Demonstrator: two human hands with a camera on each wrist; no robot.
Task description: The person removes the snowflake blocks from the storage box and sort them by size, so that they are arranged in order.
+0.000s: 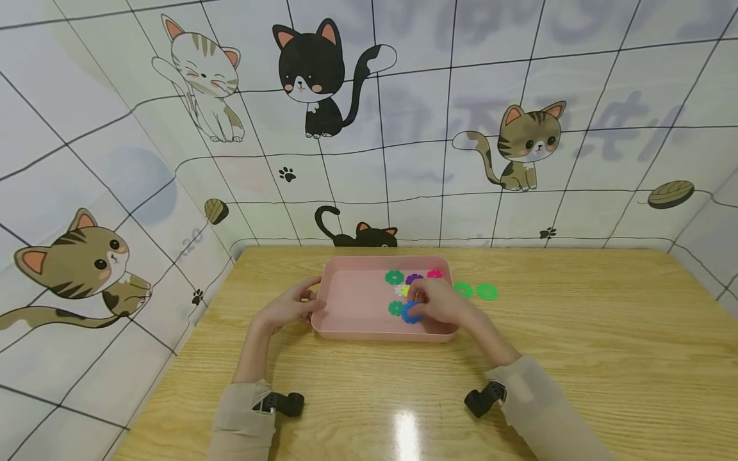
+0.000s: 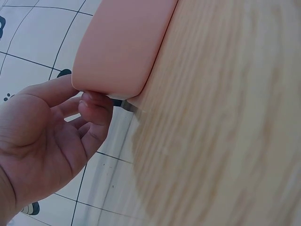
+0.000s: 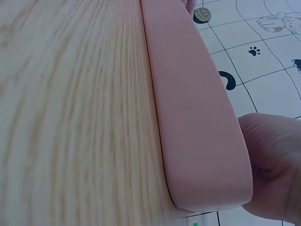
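Observation:
A shallow pink tray (image 1: 352,301) lies on the wooden table. My left hand (image 1: 290,307) grips its left end; the left wrist view has the curled fingers (image 2: 96,113) at the tray's corner. Over the right half of the tray, my right hand (image 1: 442,302) pinches a blue notched plastic disc (image 1: 411,314) between thumb and fingers. Close around it in the tray are green discs (image 1: 394,277), a purple disc (image 1: 414,279), a pink disc (image 1: 435,274), a white disc (image 1: 399,291) and a yellow disc (image 1: 406,291). In the right wrist view the tray wall hides the fingertips.
Two green discs (image 1: 487,292) lie on the table (image 1: 576,346) just right of the tray. Behind and to the left, a white wall covering (image 1: 415,160) with cat drawings borders the table.

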